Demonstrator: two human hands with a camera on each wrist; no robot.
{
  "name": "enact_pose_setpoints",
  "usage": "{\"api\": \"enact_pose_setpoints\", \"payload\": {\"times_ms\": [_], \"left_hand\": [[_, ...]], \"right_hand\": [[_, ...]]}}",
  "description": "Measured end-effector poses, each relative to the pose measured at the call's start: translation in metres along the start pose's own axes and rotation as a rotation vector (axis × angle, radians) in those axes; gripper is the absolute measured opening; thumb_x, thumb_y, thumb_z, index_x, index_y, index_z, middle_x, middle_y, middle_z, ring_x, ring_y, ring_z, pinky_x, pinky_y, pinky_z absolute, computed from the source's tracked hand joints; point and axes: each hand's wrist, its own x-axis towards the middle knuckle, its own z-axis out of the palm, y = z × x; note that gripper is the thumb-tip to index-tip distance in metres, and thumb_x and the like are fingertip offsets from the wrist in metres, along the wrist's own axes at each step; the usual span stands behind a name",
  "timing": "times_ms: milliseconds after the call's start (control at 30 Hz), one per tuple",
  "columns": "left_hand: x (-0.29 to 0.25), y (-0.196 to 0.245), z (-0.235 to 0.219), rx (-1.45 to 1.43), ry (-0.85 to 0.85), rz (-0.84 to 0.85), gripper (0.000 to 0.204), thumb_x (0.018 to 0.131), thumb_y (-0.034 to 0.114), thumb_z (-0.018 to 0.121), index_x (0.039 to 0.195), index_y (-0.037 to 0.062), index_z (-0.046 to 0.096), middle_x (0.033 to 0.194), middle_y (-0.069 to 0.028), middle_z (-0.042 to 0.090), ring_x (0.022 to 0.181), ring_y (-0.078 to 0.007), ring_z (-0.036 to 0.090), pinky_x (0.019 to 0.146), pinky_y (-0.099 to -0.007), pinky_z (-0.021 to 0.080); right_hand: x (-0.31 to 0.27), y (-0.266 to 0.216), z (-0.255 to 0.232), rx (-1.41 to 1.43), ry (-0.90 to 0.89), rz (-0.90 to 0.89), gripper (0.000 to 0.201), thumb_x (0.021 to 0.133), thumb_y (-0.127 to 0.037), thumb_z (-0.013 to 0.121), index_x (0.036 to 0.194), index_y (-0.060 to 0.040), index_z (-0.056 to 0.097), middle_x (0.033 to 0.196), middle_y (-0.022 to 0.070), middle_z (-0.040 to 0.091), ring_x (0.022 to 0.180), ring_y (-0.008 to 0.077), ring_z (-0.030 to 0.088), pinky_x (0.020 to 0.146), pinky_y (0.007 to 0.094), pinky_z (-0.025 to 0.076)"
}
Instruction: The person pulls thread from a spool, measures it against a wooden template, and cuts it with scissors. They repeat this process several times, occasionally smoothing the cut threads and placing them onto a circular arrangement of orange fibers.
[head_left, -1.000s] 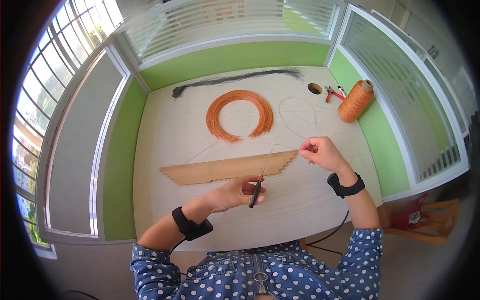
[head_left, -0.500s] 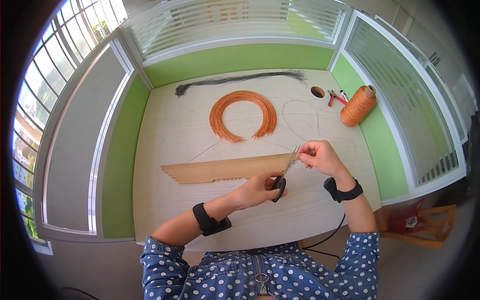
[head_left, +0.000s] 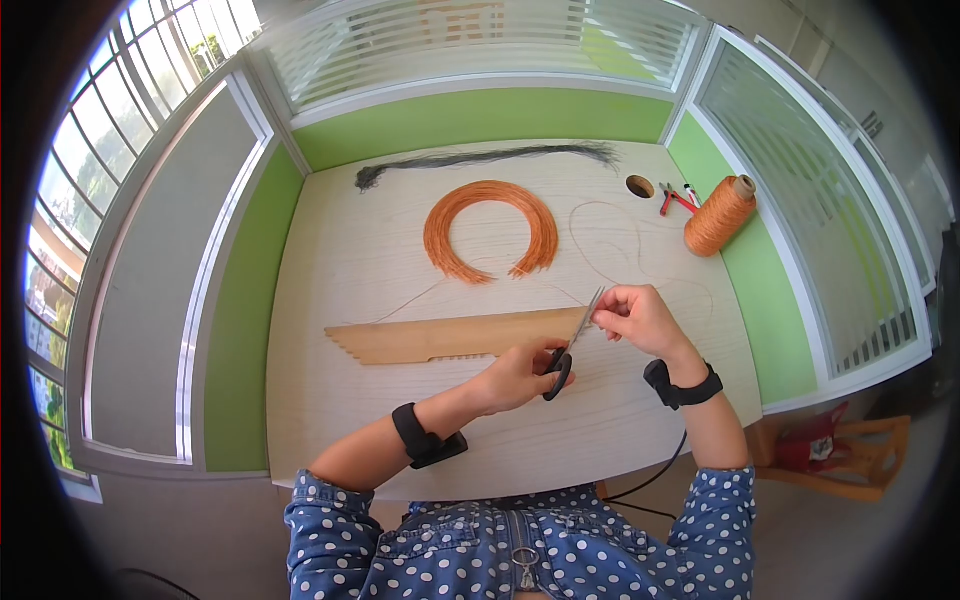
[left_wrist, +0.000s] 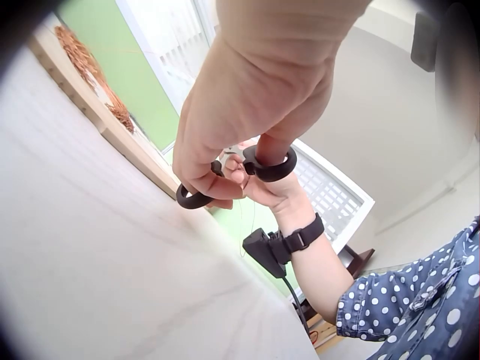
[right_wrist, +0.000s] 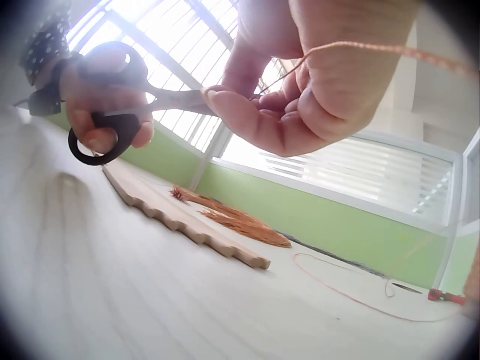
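My left hand [head_left: 512, 380] holds a pair of black-handled scissors [right_wrist: 180, 101], thumb and finger through the loops. The blades point up and right, slightly apart, with their tips right at my right fingertips. My right hand [head_left: 642, 318] pinches a thin orange thread [right_wrist: 360, 45] between thumb and forefinger; part of it trails over the table to the right. Just beneath lies a flat wooden board [head_left: 450, 338] with notched ends, its right end overlapped by the scissors. Thread also runs along the board. Behind it rests a horseshoe-shaped bundle of orange strands [head_left: 440, 235].
An orange thread cone [head_left: 720, 217] leans at the right partition, beside red-handled pliers [head_left: 680, 202] and a round hole [head_left: 640, 187] in the table. Dark strands [head_left: 480, 157] lie along the back. Green partitions [head_left: 480, 125] enclose the table on three sides.
My left hand has carried the scissors right and up, from over the board's middle to the right fingertips, and the blades have opened slightly. The right hand keeps its pinch on the thread.
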Motion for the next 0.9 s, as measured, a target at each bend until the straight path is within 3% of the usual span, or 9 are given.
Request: {"api": "enact_pose_setpoints", "payload": {"times_ms": [767,867,900], "left_hand": [[0.000,-0.011,0.000,0.003,0.105,0.092,0.043,0.085,0.006,0.056,0.122,-0.0071,0.038,0.090,-0.0104,0.060,0.080,-0.0128,0.057,0.064,-0.0242,0.046],[0.000,-0.009,-0.002,-0.063,0.151,-0.013,0.039,0.086,0.006,0.056,0.120,-0.0060,0.042,0.089,-0.0100,0.060,0.079,-0.0123,0.057,0.063,-0.0235,0.046],[0.000,-0.010,-0.004,0.073,0.168,-0.008,0.039,0.084,0.006,0.057,0.118,-0.0056,0.043,0.089,-0.0119,0.061,0.079,-0.0154,0.059,0.063,-0.0248,0.046]], "right_hand": [[0.004,0.000,0.010,0.005,0.022,-0.003,0.010,0.081,-0.007,0.061,0.079,0.0032,0.060,0.064,0.0034,0.060,0.053,0.0065,0.055,0.047,0.0200,0.044],[-0.001,-0.001,0.009,-0.043,0.021,0.025,0.010,0.080,-0.007,0.061,0.078,0.0029,0.060,0.065,0.0034,0.059,0.052,0.0064,0.054,0.047,0.0198,0.044],[-0.002,0.004,0.005,-0.031,0.000,0.049,0.010,0.080,-0.007,0.062,0.078,0.0027,0.060,0.065,0.0031,0.059,0.053,0.0064,0.054,0.048,0.0200,0.044]]}}
